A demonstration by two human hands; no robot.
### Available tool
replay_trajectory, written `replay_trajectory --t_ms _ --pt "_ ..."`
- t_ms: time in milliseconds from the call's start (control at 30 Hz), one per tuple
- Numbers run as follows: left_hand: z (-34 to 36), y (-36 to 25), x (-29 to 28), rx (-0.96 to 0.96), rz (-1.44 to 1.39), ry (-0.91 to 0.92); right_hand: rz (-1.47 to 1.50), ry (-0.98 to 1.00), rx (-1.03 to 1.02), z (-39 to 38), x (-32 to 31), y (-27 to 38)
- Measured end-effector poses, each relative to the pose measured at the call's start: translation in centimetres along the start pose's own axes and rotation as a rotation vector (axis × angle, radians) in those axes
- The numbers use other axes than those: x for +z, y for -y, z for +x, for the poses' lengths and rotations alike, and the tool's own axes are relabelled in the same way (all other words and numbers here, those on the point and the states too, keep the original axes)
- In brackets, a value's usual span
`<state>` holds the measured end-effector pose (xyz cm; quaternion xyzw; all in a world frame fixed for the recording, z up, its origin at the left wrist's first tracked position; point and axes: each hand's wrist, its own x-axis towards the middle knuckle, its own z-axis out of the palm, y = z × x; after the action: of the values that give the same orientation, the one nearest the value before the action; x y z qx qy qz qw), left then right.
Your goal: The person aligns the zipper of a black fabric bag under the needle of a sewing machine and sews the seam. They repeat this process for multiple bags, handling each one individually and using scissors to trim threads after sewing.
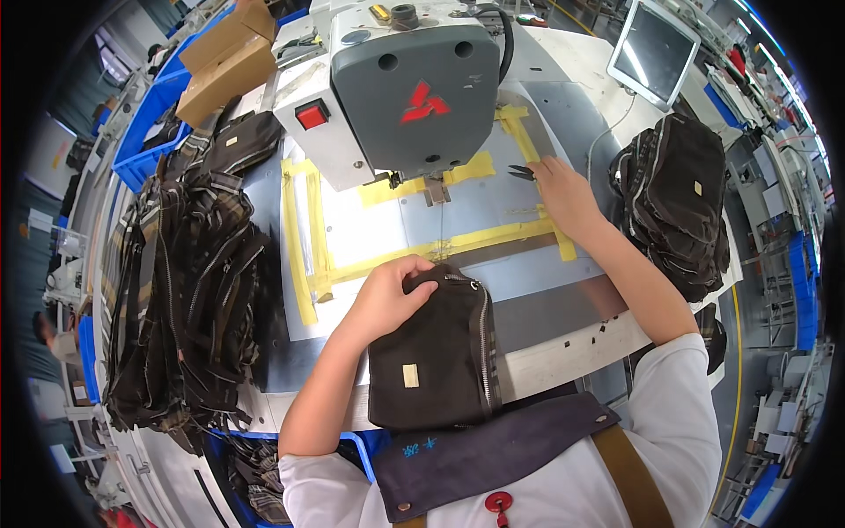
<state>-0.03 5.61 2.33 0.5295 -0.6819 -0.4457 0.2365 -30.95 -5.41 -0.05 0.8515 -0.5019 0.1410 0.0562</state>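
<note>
My left hand (396,299) is closed on the upper edge of a dark brown fabric pouch (427,361), which has a zipper along its right side and a small pale patch on its front. The pouch lies over the front edge of the work table. My right hand (559,198) is at the right side of the yellow-taped plate (396,220), its fingers on small black scissors (522,172). A large sewing machine (409,97) with a grey head stands above the plate, its needle area over a small metal piece.
Striped and dark fabric pieces (163,308) are heaped at left, with stacked dark pouches (669,211) at right. A tablet (651,53) stands at the back right. Blue bins (132,154) and a cardboard box (220,62) are at back left. A person (62,339) is at the far left.
</note>
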Motion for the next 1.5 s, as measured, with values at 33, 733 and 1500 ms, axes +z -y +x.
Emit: replay_trajectory --t_ms 33,733,1500 --pt "0.1 0.1 0.0 0.005 -0.016 0.003 0.013 0.013 -0.013 0.1 -0.1 0.5" --pt "0.2 1.2 -0.2 -0.039 -0.269 0.01 0.056 0.128 -0.388 3.3 0.9 8.1" --pt "0.1 2.1 -0.3 -0.059 -0.595 -0.021 0.021 -0.158 -0.147 2.0 -0.2 4.3"
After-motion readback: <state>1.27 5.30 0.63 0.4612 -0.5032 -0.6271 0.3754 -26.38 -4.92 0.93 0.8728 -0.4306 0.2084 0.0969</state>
